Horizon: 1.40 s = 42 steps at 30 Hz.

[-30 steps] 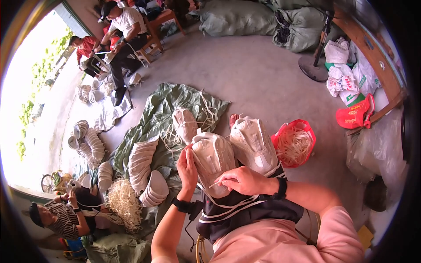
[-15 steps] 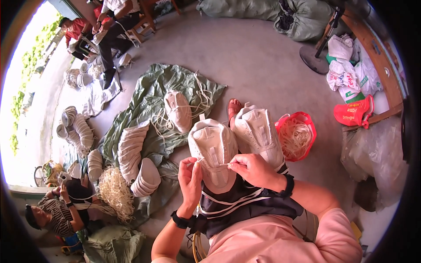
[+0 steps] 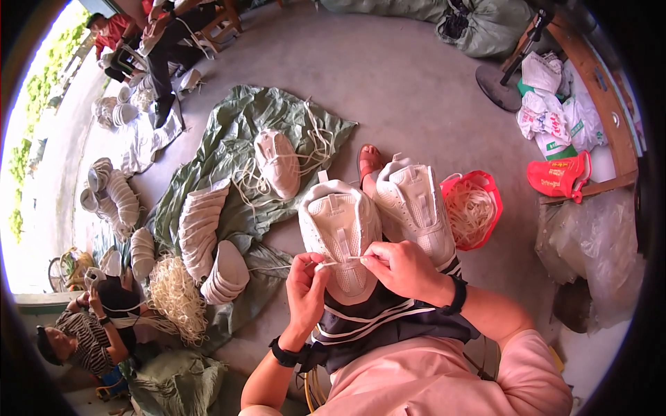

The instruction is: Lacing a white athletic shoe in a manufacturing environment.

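Observation:
On my lap lies a white shoe upper (image 3: 340,222), its toe toward me and its heel tab pointing away. Across its vamp runs a white shoelace (image 3: 345,261). My left hand (image 3: 306,286) pinches one end of the lace at the upper's left side. Closed on the other end, my right hand (image 3: 402,272) is at the lower right of the tongue. A second white shoe upper (image 3: 411,208) rests on my right leg, partly behind my right hand. More white laces (image 3: 374,320) lie across the dark cloth on my lap.
Right of my knees stands a red bag (image 3: 494,215) of white laces. A green sheet (image 3: 229,132) on the left carries a single upper (image 3: 276,164) and stacked uppers (image 3: 201,229). Beside it lies a lace heap (image 3: 177,298). Co-workers sit at far left and lower left.
The view has shifted slightly. My hands have drawn a little closer together along the lace, the left moving inward. Both still grip it.

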Motion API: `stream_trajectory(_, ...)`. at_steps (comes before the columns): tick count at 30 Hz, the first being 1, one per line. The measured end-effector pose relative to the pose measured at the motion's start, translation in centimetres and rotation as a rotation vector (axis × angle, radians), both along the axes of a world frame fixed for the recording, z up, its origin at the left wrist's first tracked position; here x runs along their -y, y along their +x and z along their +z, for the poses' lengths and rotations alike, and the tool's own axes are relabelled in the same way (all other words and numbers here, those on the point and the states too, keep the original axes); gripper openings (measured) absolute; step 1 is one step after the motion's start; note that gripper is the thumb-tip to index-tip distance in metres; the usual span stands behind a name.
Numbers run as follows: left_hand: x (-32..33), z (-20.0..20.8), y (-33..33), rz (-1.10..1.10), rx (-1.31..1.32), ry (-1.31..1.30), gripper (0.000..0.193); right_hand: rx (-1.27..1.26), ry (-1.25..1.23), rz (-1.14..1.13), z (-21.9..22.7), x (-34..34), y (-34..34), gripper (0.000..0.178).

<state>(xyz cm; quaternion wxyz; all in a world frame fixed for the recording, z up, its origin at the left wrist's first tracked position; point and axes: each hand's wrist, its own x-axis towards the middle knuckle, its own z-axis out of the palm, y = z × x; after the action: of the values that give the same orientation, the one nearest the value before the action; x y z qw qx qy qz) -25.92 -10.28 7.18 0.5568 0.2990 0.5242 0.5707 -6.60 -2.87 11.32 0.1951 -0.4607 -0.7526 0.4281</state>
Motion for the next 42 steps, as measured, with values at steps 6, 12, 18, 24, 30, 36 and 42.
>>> stream_trajectory(6, -0.3, -0.3, -0.8, -0.026, -0.077, 0.004, 0.033, 0.012, -0.023, -0.018, -0.1, -0.6, -0.5, 0.02)
stream_trajectory(12, -0.7, -0.9, -0.9, -0.028, -0.136, 0.1, 0.034, 0.045, 0.01, -0.001, -0.2, -1.0, -0.3, 0.02)
stream_trajectory(18, -1.0, -0.5, -1.2, -0.107, -0.122, 0.052, 0.038, 0.072, -0.018, 0.014, -0.1, -1.1, -0.4, 0.02)
stream_trajectory(24, -1.0, -0.7, -1.9, -0.12, 0.177, -0.003, 0.033, 0.03, -0.004, 0.01, -0.6, -1.1, 0.1, 0.018)
stream_trajectory(30, -1.0, -0.6, -1.7, -0.051, 0.306, -0.024, 0.027, -0.048, -0.035, 0.024, -1.1, -1.1, 0.0, 0.018)
stream_trajectory(36, -1.0, -0.4, -1.4, -0.041, 0.254, -0.09, 0.028, -0.046, -0.093, 0.028, -1.1, -1.3, 0.2, 0.019)
stream_trajectory(42, -0.9, -1.0, -1.2, -0.049, 0.071, -0.048, 0.028, -0.046, -0.059, 0.015, -1.5, -1.5, 0.3, 0.018)
